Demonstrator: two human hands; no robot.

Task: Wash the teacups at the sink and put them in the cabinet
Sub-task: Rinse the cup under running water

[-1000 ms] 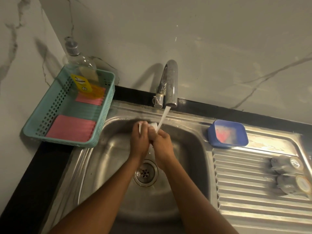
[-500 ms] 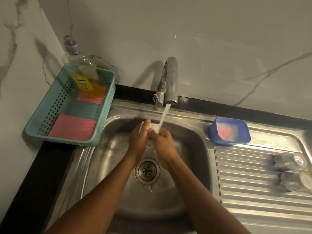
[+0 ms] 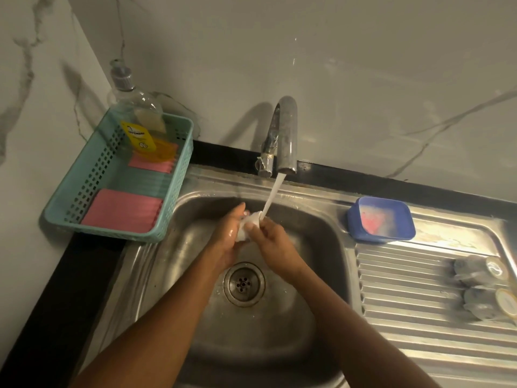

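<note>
Over a steel sink (image 3: pixel 321 233), a person's two bare forearms reach in from the bottom edge and meet under the tap (image 3: pixel 285 130). The left hand (image 3: pixel 226 239) is turned palm inward, wet and shiny, fingers curled up around the far side of a small white teacup (image 3: pixel 247 224). The teacup sits between the two hands above the drain (image 3: pixel 244 284), directly beneath the stream of water (image 3: pixel 272 197), which strikes its top. Most of it is hidden by fingers and blurred by the splash, so its handle and rim cannot be made out. The right hand (image 3: pixel 271 239) comes in knuckles up, thumb and fingertips pinching the near side of the teacup. Both hands grip it.

On the surface at far left, a teal basket (image 3: pixel 173 175) holds a soap bottle (image 3: pixel 145 113) and pink cloths (image 3: pixel 120 210). To the right of the basin, a blue tub (image 3: pixel 380 219) stands at the head of the ridged draining board (image 3: pixel 405 289). Two more teacups (image 3: pixel 479 268) lie on their sides at the board's right edge, one just beside the other.
</note>
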